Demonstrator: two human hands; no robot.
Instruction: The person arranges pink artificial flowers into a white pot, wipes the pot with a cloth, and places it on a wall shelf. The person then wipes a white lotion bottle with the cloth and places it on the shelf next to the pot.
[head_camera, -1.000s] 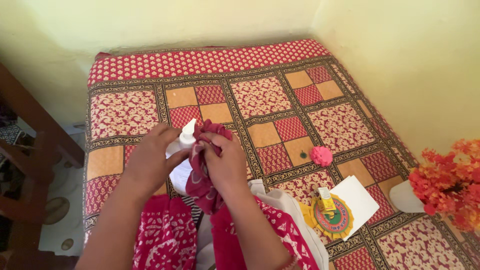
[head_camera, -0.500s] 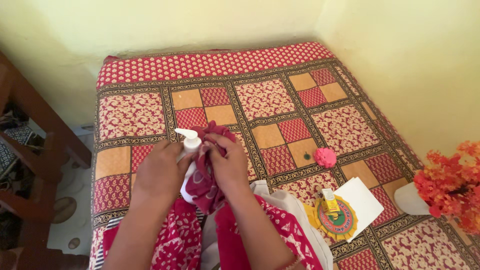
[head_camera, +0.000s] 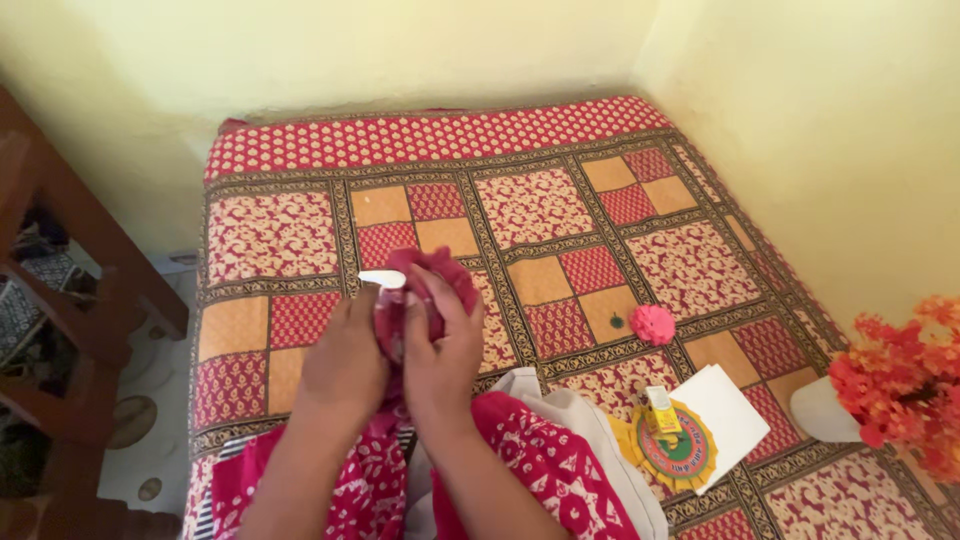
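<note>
Moved up since a second ago: cloth (head_camera: 430, 290) now wrapped over bottle (head_camera: 383, 279), only nozzle showing at 9 o'clock. Left hand (head_camera: 345, 355) grips bottle; right hand (head_camera: 440, 350) fingers clamped on cloth. Wiping step; next needs firm twisting rub.

Two hands (head_camera: 345, 365) (head_camera: 440, 350), one pump bottle (head_camera: 383, 279), one red cloth (head_camera: 425, 290), one pink ball (head_camera: 653, 324) at three o'clock, one yellow box (head_camera: 660, 408), one white card (head_camera: 728, 405), one flower bunch (head_camera: 905, 380), one bed (head_camera: 560, 200).

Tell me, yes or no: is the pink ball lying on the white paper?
No, the pink ball lies on the patterned bedspread, apart from the white paper.
</note>
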